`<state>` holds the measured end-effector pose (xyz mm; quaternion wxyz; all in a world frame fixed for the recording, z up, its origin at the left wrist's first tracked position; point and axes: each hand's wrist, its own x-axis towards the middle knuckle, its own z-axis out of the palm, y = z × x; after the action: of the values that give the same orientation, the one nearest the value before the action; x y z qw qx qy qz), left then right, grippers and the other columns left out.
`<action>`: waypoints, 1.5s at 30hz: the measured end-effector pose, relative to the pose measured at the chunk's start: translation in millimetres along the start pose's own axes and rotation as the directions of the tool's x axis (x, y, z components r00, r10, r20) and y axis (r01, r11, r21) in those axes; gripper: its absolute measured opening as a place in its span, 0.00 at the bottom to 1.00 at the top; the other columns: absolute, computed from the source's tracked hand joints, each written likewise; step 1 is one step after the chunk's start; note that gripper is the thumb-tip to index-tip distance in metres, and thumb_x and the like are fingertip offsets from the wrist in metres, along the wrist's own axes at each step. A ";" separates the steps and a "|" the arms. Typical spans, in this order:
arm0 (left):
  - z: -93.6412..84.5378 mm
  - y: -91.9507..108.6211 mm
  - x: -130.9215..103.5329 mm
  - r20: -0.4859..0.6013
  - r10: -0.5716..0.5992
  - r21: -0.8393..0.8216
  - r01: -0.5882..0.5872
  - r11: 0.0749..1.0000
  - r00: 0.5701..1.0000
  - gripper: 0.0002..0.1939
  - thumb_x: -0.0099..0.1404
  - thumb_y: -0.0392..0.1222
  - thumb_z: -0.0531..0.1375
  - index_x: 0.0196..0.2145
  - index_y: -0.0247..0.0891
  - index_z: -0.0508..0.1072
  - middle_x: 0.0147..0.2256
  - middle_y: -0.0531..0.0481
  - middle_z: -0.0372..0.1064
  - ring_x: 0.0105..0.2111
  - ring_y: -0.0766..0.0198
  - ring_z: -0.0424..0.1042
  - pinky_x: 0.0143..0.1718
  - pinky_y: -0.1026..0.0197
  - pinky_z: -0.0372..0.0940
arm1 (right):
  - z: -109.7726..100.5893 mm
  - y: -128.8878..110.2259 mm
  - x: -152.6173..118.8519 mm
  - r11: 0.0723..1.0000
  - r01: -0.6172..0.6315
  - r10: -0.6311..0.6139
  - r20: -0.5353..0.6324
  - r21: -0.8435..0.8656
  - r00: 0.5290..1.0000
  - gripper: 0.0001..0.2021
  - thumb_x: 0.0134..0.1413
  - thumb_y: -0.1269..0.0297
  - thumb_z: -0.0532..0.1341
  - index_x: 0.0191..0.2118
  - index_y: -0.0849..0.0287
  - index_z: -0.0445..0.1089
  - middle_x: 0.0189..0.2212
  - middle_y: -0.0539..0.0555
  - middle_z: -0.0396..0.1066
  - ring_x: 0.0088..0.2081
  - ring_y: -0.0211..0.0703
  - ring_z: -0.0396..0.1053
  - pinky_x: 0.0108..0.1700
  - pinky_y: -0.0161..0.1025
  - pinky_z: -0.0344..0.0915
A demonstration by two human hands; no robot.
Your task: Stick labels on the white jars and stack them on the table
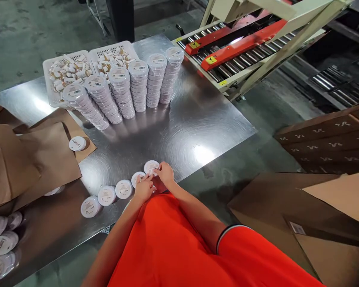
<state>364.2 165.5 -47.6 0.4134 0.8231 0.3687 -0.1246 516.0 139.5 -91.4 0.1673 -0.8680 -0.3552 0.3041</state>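
Note:
A row of flat white round tins lies along the near edge of the steel table (179,131). My left hand (144,187) rests on one tin (137,178) in that row. My right hand (165,173) touches the rightmost tin (151,166) with its fingertips. Both hands press together over the tins; whether either grips one I cannot tell. Further tins (106,195) of the row lie to the left.
Several tall leaning stacks of white tins (121,91) stand at the table's back, in front of two white baskets (66,73) of small items. Brown paper bags (32,159) lie left. A roller conveyor (233,48) is behind; cardboard boxes (317,215) stand right.

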 end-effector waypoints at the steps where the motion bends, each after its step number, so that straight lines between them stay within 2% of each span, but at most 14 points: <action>1: 0.5 -0.1 0.1 -0.010 -0.004 -0.016 0.004 1.000 1.000 0.10 0.63 0.34 0.59 0.25 0.38 0.76 0.64 0.42 0.62 0.68 0.46 0.54 0.67 0.30 0.35 | -0.8 -0.2 1.6 1.000 -0.020 0.020 0.001 0.017 1.000 0.12 0.49 0.62 0.68 0.37 0.57 0.68 0.32 0.50 0.70 0.31 0.40 0.67 0.34 0.35 0.59; 6: 1.0 -1.3 2.4 -0.102 -0.016 -0.140 0.001 0.990 0.995 0.12 0.58 0.33 0.63 0.18 0.38 0.70 0.61 0.43 0.67 0.65 0.44 0.60 0.67 0.29 0.36 | -11.1 2.1 12.9 0.992 0.042 -0.050 0.064 0.119 0.997 0.06 0.54 0.69 0.63 0.37 0.56 0.66 0.30 0.49 0.72 0.33 0.40 0.69 0.39 0.36 0.61; 10: -3.0 -5.1 -5.2 -0.283 -0.073 -0.272 -0.006 0.962 0.956 0.11 0.63 0.37 0.59 0.22 0.38 0.70 0.56 0.40 0.73 0.58 0.51 0.69 0.64 0.39 0.54 | -22.3 0.0 6.2 0.985 0.081 -0.088 0.036 0.153 0.996 0.04 0.56 0.70 0.59 0.38 0.57 0.68 0.35 0.53 0.73 0.38 0.43 0.70 0.42 0.38 0.63; 13: -6.3 -10.0 -23.7 -0.448 -0.169 -0.373 -0.012 0.928 0.878 0.14 0.67 0.42 0.52 0.26 0.38 0.71 0.52 0.37 0.74 0.52 0.54 0.73 0.56 0.47 0.64 | -23.3 -11.5 -18.7 0.916 0.185 -0.220 0.061 0.356 0.974 0.07 0.59 0.63 0.58 0.42 0.56 0.69 0.42 0.54 0.72 0.41 0.42 0.69 0.44 0.39 0.65; 16: -8.2 -13.0 -47.1 -0.598 -0.295 -0.550 -0.113 0.827 0.745 0.15 0.65 0.47 0.55 0.25 0.39 0.71 0.42 0.41 0.77 0.44 0.55 0.75 0.49 0.51 0.67 | -16.0 -32.3 -51.5 0.695 0.208 -0.480 0.228 0.688 0.847 0.11 0.56 0.58 0.61 0.43 0.56 0.69 0.39 0.52 0.72 0.40 0.40 0.69 0.43 0.39 0.66; 18: -9.1 -12.9 -61.1 -0.619 -0.373 -0.642 -0.171 0.748 0.691 0.14 0.64 0.50 0.57 0.27 0.39 0.74 0.38 0.45 0.77 0.40 0.56 0.74 0.46 0.53 0.67 | -9.9 -47.1 -69.0 0.609 0.170 -0.553 0.262 0.775 0.791 0.11 0.53 0.60 0.63 0.41 0.56 0.69 0.36 0.50 0.71 0.38 0.39 0.68 0.42 0.38 0.65; 22: -9.5 -13.4 -81.2 -0.572 -0.425 -0.734 -0.206 0.647 0.701 0.13 0.64 0.50 0.58 0.40 0.39 0.75 0.40 0.46 0.76 0.41 0.58 0.73 0.46 0.56 0.67 | -4.1 -64.4 -84.3 0.596 0.154 -0.537 0.249 0.788 0.806 0.06 0.50 0.64 0.62 0.35 0.57 0.67 0.30 0.47 0.67 0.32 0.37 0.65 0.38 0.37 0.64; 24: -8.9 -15.8 -87.7 -0.558 -0.416 -0.750 -0.220 0.624 0.718 0.13 0.62 0.48 0.61 0.41 0.39 0.74 0.41 0.47 0.75 0.42 0.59 0.73 0.47 0.57 0.66 | -4.5 -65.5 -85.8 0.605 0.155 -0.547 0.267 0.781 0.793 0.07 0.48 0.65 0.62 0.36 0.57 0.67 0.30 0.47 0.67 0.32 0.37 0.64 0.37 0.37 0.63; 28: -7.0 -20.7 -95.0 -0.532 -0.410 -0.723 -0.146 0.675 0.741 0.09 0.61 0.47 0.60 0.32 0.39 0.73 0.32 0.51 0.73 0.34 0.62 0.71 0.40 0.60 0.66 | -5.8 -63.6 -88.5 0.638 0.118 -0.533 0.325 0.761 0.781 0.08 0.47 0.64 0.64 0.35 0.57 0.67 0.29 0.47 0.68 0.32 0.38 0.66 0.36 0.37 0.64; 34: -4.6 -20.6 -96.7 -0.592 -0.435 -0.612 -0.028 0.790 0.678 0.15 0.62 0.53 0.55 0.27 0.40 0.69 0.24 0.54 0.68 0.26 0.64 0.66 0.30 0.62 0.60 | -3.4 -67.7 -101.1 0.651 0.156 -0.519 0.286 0.743 0.805 0.07 0.51 0.59 0.62 0.31 0.57 0.67 0.27 0.47 0.68 0.30 0.37 0.65 0.35 0.36 0.63; 38: 1.7 -25.9 -95.1 -0.611 -0.420 -0.492 0.094 0.866 0.671 0.19 0.66 0.53 0.51 0.23 0.41 0.65 0.20 0.55 0.63 0.22 0.65 0.62 0.26 0.63 0.55 | 1.5 -67.2 -100.1 0.712 0.251 -0.486 0.203 0.656 0.850 0.09 0.54 0.58 0.61 0.29 0.57 0.69 0.26 0.47 0.68 0.29 0.37 0.64 0.34 0.34 0.61; 41: 10.4 -35.7 -94.9 -0.589 -0.405 -0.385 0.198 0.902 0.699 0.21 0.68 0.52 0.49 0.22 0.41 0.65 0.20 0.53 0.66 0.22 0.64 0.64 0.27 0.62 0.56 | 4.2 -58.7 -79.8 0.774 0.280 -0.385 0.070 0.567 0.920 0.10 0.56 0.57 0.59 0.31 0.57 0.72 0.28 0.49 0.70 0.32 0.39 0.66 0.37 0.35 0.63; 43: 16.1 -42.7 -94.6 -0.551 -0.371 -0.343 0.203 0.917 0.748 0.19 0.69 0.50 0.50 0.25 0.41 0.70 0.24 0.49 0.73 0.25 0.62 0.69 0.30 0.61 0.61 | 5.0 -49.4 -60.4 0.846 0.274 -0.309 0.001 0.458 0.951 0.10 0.57 0.59 0.59 0.31 0.57 0.73 0.32 0.52 0.71 0.34 0.40 0.67 0.40 0.36 0.64; 45: 20.2 -47.8 -92.2 -0.495 -0.306 -0.320 0.157 0.934 0.813 0.15 0.68 0.46 0.52 0.28 0.40 0.73 0.36 0.44 0.79 0.35 0.59 0.76 0.38 0.59 0.67 | 7.0 -39.6 -43.9 0.922 0.236 -0.256 0.025 0.308 0.966 0.08 0.56 0.62 0.60 0.29 0.57 0.74 0.35 0.54 0.72 0.35 0.40 0.68 0.42 0.37 0.64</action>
<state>268.0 121.9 -41.3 0.3809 0.7106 0.5811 0.1110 466.4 135.9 -58.8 0.3234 -0.7703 -0.4157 0.3595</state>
